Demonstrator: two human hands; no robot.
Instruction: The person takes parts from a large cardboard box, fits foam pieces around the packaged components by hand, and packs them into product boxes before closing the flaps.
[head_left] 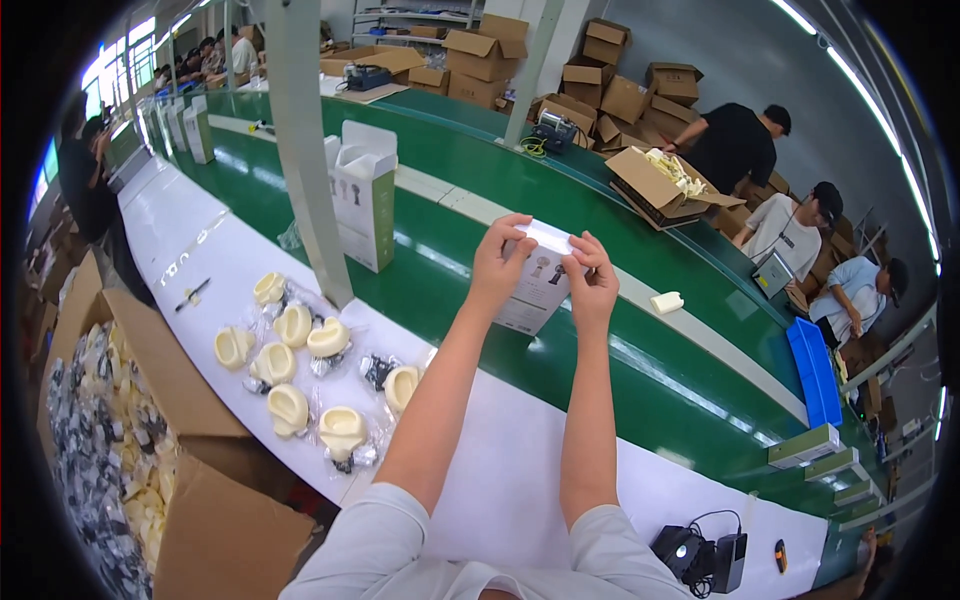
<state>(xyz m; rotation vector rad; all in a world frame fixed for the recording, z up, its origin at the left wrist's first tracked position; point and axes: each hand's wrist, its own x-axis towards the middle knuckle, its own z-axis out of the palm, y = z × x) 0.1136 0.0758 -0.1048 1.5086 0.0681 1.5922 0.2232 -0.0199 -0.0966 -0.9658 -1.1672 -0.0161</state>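
Left hand (pixel 500 258), right hand (pixel 592 278): fingers gripping top of white rectangular cardboard box (pixel 536 297), beyond far edge of white bench (pixel 505 425).

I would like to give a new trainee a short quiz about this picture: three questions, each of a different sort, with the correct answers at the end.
1. Multiple choice: what do the left hand and the right hand hold together?
a) a pen
b) a printed box
c) an open laptop
2. True or false: in the picture, the blue bin is to the right of both hands.
3. Fill the gap: on the person's left side, several cream-coloured parts lie on the ____ table.

Key:
1: b
2: true
3: white
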